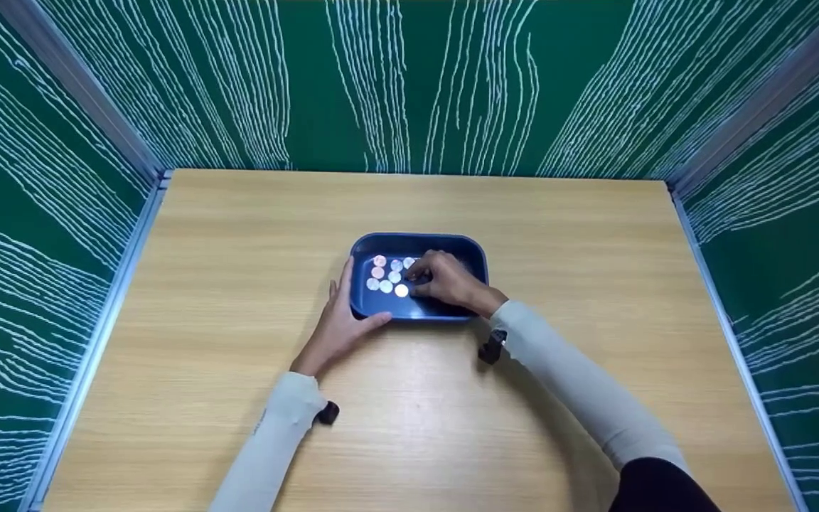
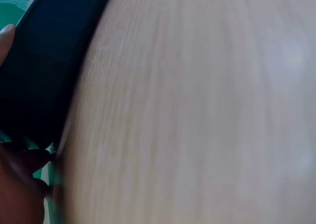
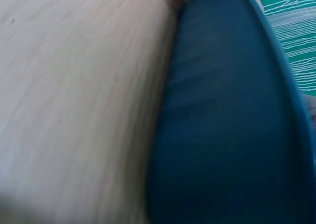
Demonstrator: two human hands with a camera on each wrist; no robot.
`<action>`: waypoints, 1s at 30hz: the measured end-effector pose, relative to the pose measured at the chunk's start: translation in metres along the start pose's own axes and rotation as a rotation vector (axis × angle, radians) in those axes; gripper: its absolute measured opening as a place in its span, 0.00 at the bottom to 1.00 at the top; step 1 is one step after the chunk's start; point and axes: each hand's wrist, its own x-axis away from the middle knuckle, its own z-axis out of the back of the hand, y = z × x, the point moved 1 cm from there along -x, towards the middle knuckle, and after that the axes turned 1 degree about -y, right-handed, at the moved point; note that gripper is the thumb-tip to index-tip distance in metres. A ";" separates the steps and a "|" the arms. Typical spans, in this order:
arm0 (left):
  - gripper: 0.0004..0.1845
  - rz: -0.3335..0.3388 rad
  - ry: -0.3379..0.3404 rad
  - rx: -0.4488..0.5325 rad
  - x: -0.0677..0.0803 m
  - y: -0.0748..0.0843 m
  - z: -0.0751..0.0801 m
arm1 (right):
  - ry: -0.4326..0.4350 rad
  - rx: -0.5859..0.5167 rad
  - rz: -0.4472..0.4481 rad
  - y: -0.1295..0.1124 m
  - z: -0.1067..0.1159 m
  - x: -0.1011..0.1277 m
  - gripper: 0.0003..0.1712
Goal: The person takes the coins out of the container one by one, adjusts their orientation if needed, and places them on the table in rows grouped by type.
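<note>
A dark blue rectangular tray (image 1: 445,313) stands on the wooden table, with several small round coins (image 1: 385,286) lying flat on the left part of its floor. Most coins look silvery; two at the left are pinkish. My left hand (image 1: 338,327) spans the tray's near left corner, thumb at the front rim and fingers straight along the left wall. Inside the tray, my right hand (image 1: 448,281) reaches down with bent fingers, thumb tip close beside a bright coin (image 1: 401,290). I cannot tell whether a coin is between its fingertips. The tray's outer wall (image 3: 222,110) fills much of the right wrist view.
A wooden table (image 1: 239,284) surrounds the tray on all sides. Green panels (image 1: 310,85) with white wavy lines enclose its back and both sides, joined by metal frame posts. A small black device (image 1: 493,347) is worn at the right wrist, another (image 1: 327,413) at the left.
</note>
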 end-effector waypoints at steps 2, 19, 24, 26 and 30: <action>0.69 0.020 -0.003 -0.002 0.000 0.000 -0.001 | 0.012 -0.006 0.030 0.006 -0.005 -0.002 0.16; 0.68 0.045 0.008 0.001 0.002 -0.001 0.000 | 0.055 0.026 0.142 0.014 -0.018 -0.010 0.09; 0.68 0.009 0.014 -0.021 0.002 -0.002 -0.001 | 0.048 0.048 0.123 0.012 -0.019 -0.007 0.07; 0.68 0.000 0.014 -0.028 0.002 -0.003 -0.001 | 0.034 0.073 0.106 0.002 -0.015 -0.004 0.07; 0.68 0.004 0.014 -0.021 0.000 -0.003 0.000 | -0.015 0.102 0.065 -0.013 -0.008 -0.001 0.07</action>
